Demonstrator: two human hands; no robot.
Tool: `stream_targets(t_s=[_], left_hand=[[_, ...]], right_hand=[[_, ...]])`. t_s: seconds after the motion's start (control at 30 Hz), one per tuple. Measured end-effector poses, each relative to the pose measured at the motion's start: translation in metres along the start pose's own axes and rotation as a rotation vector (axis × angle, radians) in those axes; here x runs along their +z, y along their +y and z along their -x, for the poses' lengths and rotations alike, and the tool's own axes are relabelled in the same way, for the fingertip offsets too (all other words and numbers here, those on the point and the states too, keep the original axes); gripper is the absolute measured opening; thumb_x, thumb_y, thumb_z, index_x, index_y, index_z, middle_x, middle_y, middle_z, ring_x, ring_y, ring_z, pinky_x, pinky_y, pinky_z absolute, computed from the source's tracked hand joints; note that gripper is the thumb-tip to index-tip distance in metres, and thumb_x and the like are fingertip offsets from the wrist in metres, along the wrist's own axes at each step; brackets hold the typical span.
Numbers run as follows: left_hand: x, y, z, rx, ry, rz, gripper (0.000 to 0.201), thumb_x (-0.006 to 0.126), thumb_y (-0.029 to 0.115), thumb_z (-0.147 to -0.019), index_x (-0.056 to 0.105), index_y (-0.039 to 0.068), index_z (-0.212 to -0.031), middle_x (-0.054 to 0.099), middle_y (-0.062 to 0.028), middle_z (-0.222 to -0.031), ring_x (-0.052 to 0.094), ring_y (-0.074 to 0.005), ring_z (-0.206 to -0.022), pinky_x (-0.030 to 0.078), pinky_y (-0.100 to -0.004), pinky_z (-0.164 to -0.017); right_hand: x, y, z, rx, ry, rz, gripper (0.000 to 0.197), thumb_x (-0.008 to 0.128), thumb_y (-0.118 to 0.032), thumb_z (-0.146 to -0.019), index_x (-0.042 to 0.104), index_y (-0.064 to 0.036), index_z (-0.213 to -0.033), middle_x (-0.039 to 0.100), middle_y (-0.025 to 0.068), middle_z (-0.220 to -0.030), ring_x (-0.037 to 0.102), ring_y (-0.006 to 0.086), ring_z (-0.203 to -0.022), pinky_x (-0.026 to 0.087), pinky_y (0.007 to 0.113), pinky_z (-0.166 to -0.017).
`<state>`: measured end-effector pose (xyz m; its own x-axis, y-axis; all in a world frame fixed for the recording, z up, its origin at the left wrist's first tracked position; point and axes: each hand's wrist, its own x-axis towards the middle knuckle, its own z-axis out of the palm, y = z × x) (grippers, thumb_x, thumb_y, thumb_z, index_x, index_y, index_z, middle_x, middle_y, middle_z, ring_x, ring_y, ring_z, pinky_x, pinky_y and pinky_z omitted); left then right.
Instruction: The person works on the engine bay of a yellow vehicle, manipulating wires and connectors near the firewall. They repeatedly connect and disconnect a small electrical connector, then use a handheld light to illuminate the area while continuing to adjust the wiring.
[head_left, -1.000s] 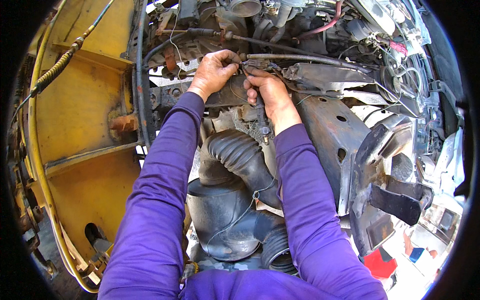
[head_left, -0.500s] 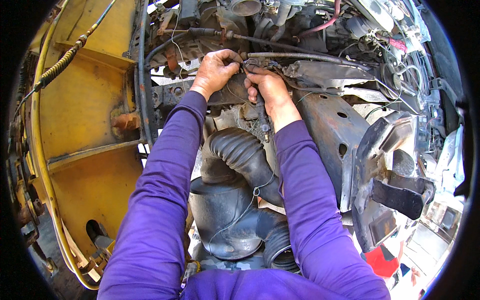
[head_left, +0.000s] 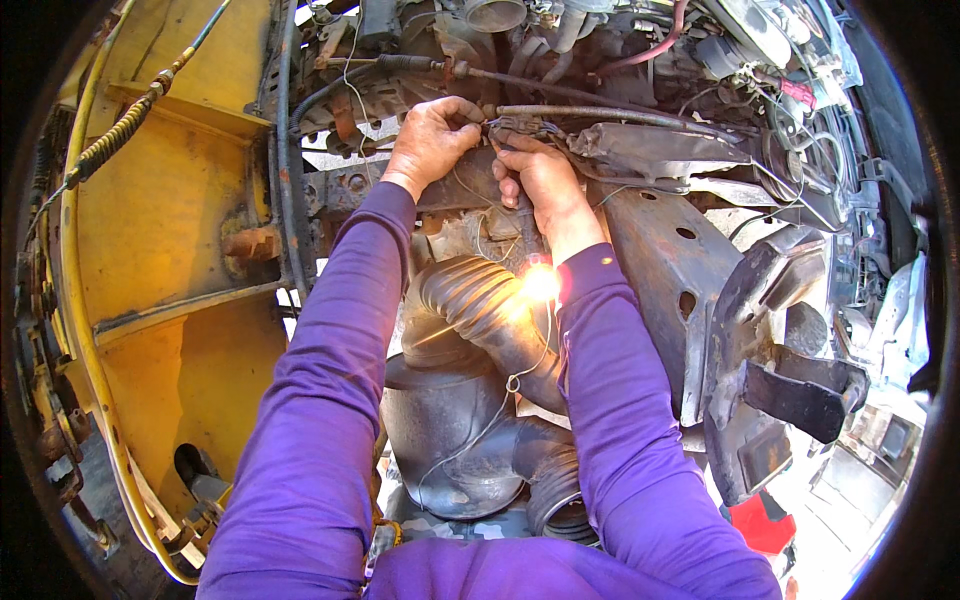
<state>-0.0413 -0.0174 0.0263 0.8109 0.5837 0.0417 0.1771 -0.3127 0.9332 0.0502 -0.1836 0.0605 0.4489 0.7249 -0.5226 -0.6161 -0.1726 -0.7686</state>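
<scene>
Under the far end of the frame rail, my left hand (head_left: 432, 140) is closed, its thumb and forefinger pinched at the end of a dark wiring harness (head_left: 525, 127). My right hand (head_left: 540, 178) meets it there, thumb and forefinger pressed on the wires and the other fingers curled. A dark bulb holder (head_left: 528, 230) hangs down from below the right hand's palm. At its lower end a bulb (head_left: 541, 283) glows bright yellow-white. A thin wire (head_left: 513, 383) loops from near the bulb over the black ribbed hose (head_left: 475, 295). The fingertips hide the exact wire contacts.
A black air filter canister (head_left: 440, 430) stands between my forearms. Yellow metal panels (head_left: 180, 220) rise at the left, edged by a yellow tube. To the right lie a rusty frame rail (head_left: 670, 260) and a bent black bracket (head_left: 800, 390). Engine parts and hoses fill the far side.
The bulb below my right hand was dark and is now lit, throwing light on the ribbed hose. Both hands stay almost in place at the wires.
</scene>
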Motion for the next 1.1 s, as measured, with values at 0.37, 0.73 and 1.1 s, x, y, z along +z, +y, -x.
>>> stream_targets(t_s=[0.37,0.73,1.1], left_hand=[[-0.004,0.003,0.001,0.042,-0.01,-0.055,0.021,0.069,0.015,-0.085,0.075,0.002,-0.1,0.075,-0.0119,-0.086,0.07,-0.0175,-0.076,0.055,-0.0309,-0.076],[-0.004,0.008,0.002,0.035,-0.019,-0.073,0.018,0.068,0.008,-0.085,0.074,0.001,-0.101,0.072,-0.0033,-0.086,0.062,-0.0091,-0.078,0.051,-0.0263,-0.075],[-0.005,0.007,0.0,0.023,-0.051,-0.087,0.019,0.073,0.013,-0.076,0.075,0.002,-0.091,0.074,-0.0104,-0.083,0.067,-0.0177,-0.074,0.054,-0.0325,-0.075]], right_hand=[[0.0,0.002,0.0,0.007,0.003,-0.031,0.034,0.055,-0.007,-0.098,0.061,-0.0023,-0.13,0.059,0.0034,-0.076,0.049,0.0112,-0.056,0.04,0.026,-0.051],[-0.003,-0.001,0.001,0.025,-0.021,-0.047,0.036,0.057,-0.007,-0.095,0.059,-0.0002,-0.131,0.06,0.005,-0.078,0.05,0.0119,-0.057,0.041,0.027,-0.051],[-0.007,-0.002,0.0,0.026,-0.072,-0.052,0.034,0.057,-0.007,-0.095,0.058,0.0013,-0.128,0.06,0.0056,-0.076,0.05,0.0125,-0.055,0.041,0.028,-0.05]])
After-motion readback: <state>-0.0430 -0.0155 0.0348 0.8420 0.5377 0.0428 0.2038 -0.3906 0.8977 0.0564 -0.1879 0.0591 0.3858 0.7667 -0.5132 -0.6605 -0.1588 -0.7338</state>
